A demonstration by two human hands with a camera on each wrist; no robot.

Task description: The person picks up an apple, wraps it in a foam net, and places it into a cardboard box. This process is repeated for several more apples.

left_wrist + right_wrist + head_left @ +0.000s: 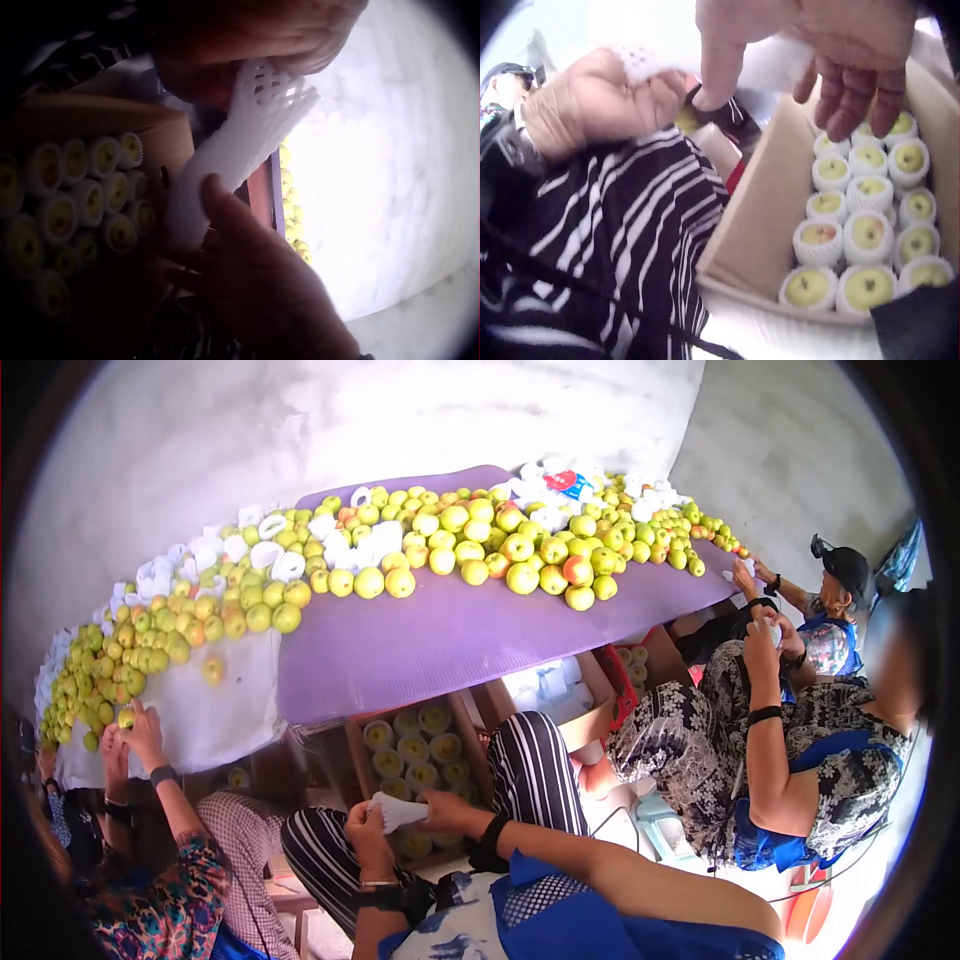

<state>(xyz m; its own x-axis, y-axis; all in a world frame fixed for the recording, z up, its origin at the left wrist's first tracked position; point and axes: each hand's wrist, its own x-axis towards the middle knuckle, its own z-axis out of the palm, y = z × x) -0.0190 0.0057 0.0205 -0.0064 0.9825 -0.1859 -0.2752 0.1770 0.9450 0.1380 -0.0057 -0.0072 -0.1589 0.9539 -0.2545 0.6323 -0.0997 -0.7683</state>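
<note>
A white foam net sleeve (402,813) is stretched flat between both hands over my lap in the head view. My left hand (368,842) pinches its open-mesh end, seen near the top of the left wrist view. The other end of the sleeve (217,169) lies between the thumb and fingers of my right hand (259,281), the thumb laid along its face. In the right wrist view the right hand's fingers (844,97) hang over a cardboard box (761,195). Inside that box stand rows of yellow-green apples (870,291) in white foam sleeves.
A purple-matted table (400,645) ahead bears a long heap of loose apples (520,577) and white foam sleeves (375,545). Another box (590,725) with white material stands beside the apple box. Other people sit left and right, one hand (145,738) at an apple.
</note>
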